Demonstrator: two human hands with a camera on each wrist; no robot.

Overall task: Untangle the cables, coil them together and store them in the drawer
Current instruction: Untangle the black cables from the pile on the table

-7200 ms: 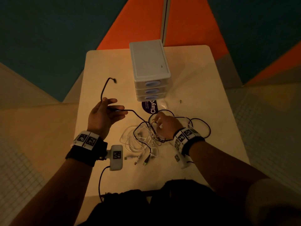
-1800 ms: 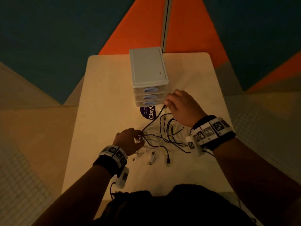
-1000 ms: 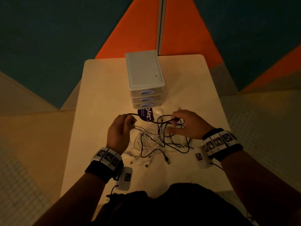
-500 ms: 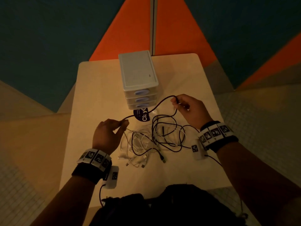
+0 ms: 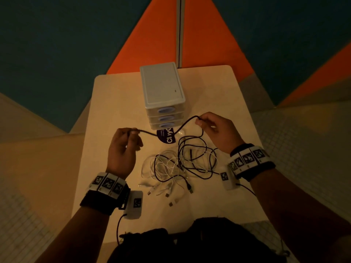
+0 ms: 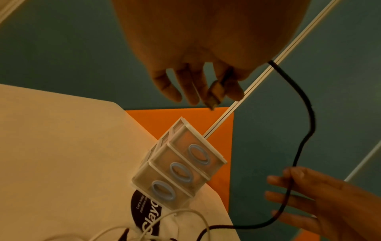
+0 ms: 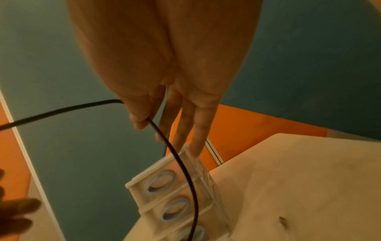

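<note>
Both hands went higher: left hand (image 5: pixel 121 149) and right hand (image 5: pixel 218 130) pinch the black cable (image 5: pixel 167 130) (middle of frame), freeing it.

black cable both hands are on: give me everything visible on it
The black cable is thin, round and matte. The left hand pinches its plug end; the right hand pinches it further along, so a raised span sags in front of the drawer unit. Beyond the right hand it drops into loose loops on the table, still crossing the white cables.
</note>
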